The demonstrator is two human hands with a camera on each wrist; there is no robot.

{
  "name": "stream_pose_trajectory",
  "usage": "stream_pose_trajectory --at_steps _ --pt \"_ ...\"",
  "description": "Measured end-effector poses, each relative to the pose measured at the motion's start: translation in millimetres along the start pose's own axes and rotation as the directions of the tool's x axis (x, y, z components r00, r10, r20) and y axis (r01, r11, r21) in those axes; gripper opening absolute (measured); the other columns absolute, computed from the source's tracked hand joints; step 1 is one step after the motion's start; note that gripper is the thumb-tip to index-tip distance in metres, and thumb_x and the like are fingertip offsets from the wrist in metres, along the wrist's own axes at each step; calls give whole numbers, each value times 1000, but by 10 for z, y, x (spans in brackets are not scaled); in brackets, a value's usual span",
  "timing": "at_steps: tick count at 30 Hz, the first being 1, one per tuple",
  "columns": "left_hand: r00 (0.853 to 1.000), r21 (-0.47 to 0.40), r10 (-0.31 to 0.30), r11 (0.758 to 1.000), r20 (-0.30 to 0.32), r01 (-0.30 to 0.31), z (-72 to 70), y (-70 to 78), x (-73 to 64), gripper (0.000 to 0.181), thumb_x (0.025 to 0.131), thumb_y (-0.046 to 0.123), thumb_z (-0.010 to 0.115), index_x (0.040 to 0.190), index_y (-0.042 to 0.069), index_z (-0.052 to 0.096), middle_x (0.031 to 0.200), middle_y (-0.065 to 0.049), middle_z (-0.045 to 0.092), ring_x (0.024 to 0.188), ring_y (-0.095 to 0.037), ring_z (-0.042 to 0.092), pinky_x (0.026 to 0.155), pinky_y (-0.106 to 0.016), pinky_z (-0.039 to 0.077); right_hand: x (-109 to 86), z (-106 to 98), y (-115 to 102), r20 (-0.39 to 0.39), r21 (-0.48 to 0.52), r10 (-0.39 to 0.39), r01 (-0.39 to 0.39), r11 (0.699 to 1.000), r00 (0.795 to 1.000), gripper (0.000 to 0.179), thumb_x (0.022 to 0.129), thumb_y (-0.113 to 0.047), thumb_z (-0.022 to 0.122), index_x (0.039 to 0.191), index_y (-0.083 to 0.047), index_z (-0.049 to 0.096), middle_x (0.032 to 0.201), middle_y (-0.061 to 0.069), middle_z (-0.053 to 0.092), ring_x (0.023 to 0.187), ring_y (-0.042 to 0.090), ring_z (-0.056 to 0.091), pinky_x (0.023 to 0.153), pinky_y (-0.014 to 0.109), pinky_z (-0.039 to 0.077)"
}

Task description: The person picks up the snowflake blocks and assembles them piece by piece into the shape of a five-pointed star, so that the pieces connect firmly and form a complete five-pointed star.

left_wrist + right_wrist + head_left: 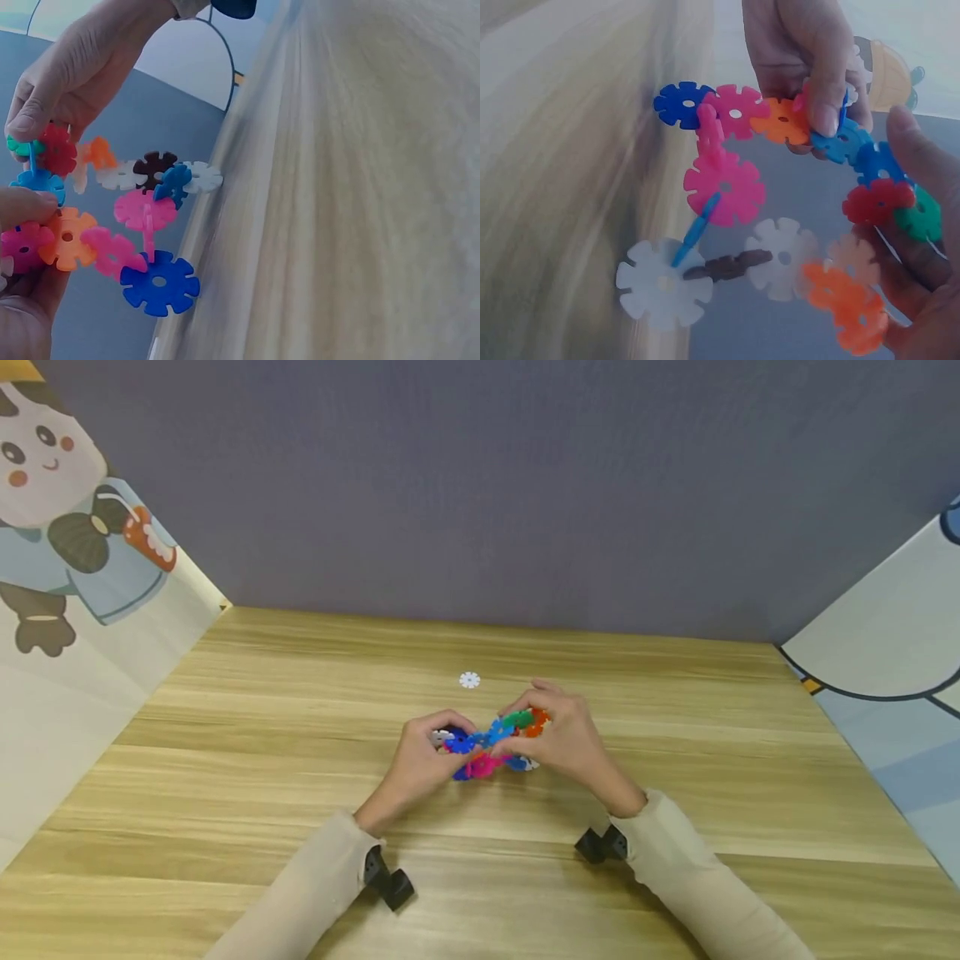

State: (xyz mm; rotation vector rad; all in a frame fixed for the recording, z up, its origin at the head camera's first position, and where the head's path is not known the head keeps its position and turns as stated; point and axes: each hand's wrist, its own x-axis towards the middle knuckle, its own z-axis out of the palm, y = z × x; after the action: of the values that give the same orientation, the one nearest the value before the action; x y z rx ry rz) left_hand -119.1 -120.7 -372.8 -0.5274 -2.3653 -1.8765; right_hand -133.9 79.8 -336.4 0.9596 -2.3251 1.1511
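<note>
A chain of interlocking plastic snowflake discs hangs between both hands above the table, in pink, blue, orange, red, green, white and dark brown. My left hand pinches it, thumb on a light blue disc beside an orange disc. On the other side my right hand holds the linked blue, red and green discs between thumb and fingers. A dark blue disc and a white disc hang lower. Fingers partly hide the chain in the head view.
A single white snowflake disc lies on the wooden table, beyond the hands. A grey panel rises at the table's far edge. Cartoon-printed panels stand on the left and right sides.
</note>
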Motion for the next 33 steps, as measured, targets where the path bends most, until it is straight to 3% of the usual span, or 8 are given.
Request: stream_pose_trajectory --at_steps 9,14,16,19,21,24,28,33 --pt "999 -10 19 1000 -39 -20 15 6 -7 14 72 -4 75 83 0 67 88 -16 68 79 -13 60 65 -21 53 -14 57 -11 -9 -12 -17 17 1000 1000 38 52 -17 92 79 -3 69 79 7 73 69 18 69 107 55 36" --pt "999 2 34 999 -34 -34 1 -30 8 14 73 -3 75 84 0 68 87 -15 68 80 -10 59 68 -20 52 23 -20 6 134 -44 16 -11 999 991 50 55 -22 91 96 -4 67 96 6 72 92 22 67 107 54 36" --pt "999 3 33 999 -34 -33 -3 -39 15 14 73 -2 75 84 0 68 87 -14 68 80 -10 59 68 -20 52 38 -78 22 219 -45 58 -50 998 974 60 58 -23 91 109 -5 64 109 7 68 105 25 63 104 52 39" --pt "999 2 21 1000 -36 -21 -7 -40 21 15 73 -1 76 85 1 68 87 -14 68 80 -11 59 68 -20 52 53 -163 54 335 -59 152 -141 988 930 69 63 -25 88 123 -7 59 125 8 61 119 27 55 100 48 45" --pt "999 -1 10 1000 -40 -10 -8 -37 21 15 73 -1 76 85 0 68 87 -15 68 80 -12 59 68 -19 52 56 -204 83 388 -80 206 -190 979 898 64 68 -26 86 124 -7 58 125 8 61 116 26 56 97 46 47" --pt "999 3 -7 1000 -41 7 -5 -38 17 16 73 -1 76 86 0 68 88 -15 67 81 -13 58 68 -19 51 66 -254 111 423 -107 240 -215 971 874 53 72 -26 83 117 -6 62 112 7 66 100 21 60 87 40 52" --pt "998 9 -12 1000 -56 13 -2 -45 15 16 73 -1 76 87 0 68 88 -14 66 83 -14 57 73 -20 50 84 -310 110 410 -123 227 -193 973 883 37 72 -22 83 101 -6 68 92 3 68 81 14 58 72 29 51" --pt "998 7 -2 1000 -68 3 5 -57 10 17 74 -1 76 89 0 68 88 -13 67 84 -15 56 76 -22 48 75 -316 104 397 -85 212 -194 977 893 22 72 -25 83 79 -12 67 91 0 68 85 15 60 75 28 50"
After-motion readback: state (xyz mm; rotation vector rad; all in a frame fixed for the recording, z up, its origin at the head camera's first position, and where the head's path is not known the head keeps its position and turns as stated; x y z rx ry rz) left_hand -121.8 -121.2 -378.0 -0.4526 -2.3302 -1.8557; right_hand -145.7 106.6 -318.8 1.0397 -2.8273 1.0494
